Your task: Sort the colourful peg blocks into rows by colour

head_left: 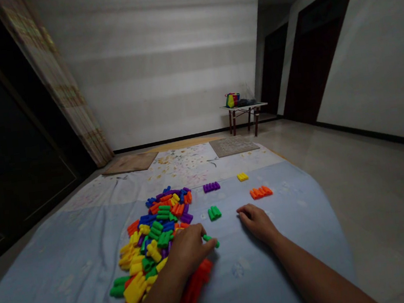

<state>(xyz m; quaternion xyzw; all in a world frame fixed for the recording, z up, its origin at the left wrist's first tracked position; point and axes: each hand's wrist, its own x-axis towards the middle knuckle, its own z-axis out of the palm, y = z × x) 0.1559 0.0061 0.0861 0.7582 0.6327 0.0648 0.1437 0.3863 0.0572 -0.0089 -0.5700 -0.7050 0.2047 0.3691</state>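
My left hand (189, 245) is closed on a small green piece (211, 241) at the right edge of a large pile of colored plastic pieces (156, 231). Part of the pile is hidden under my left forearm. My right hand (256, 221) rests on the blue cloth with its fingers curled; what they hold, if anything, is too small to tell. Ahead of my hands lie a green piece (214, 213), a purple row (211, 186), a yellow piece (242, 177) and an orange row (261, 192), all apart from one another.
The table wears a blue and floral cloth (189, 165). At its far edge lie a brown board (131, 163) and a gray patterned mat (233, 145). Beyond, a small table (262, 103) holds a colorful bag (233, 100). A curtain (57, 85) hangs at the left.
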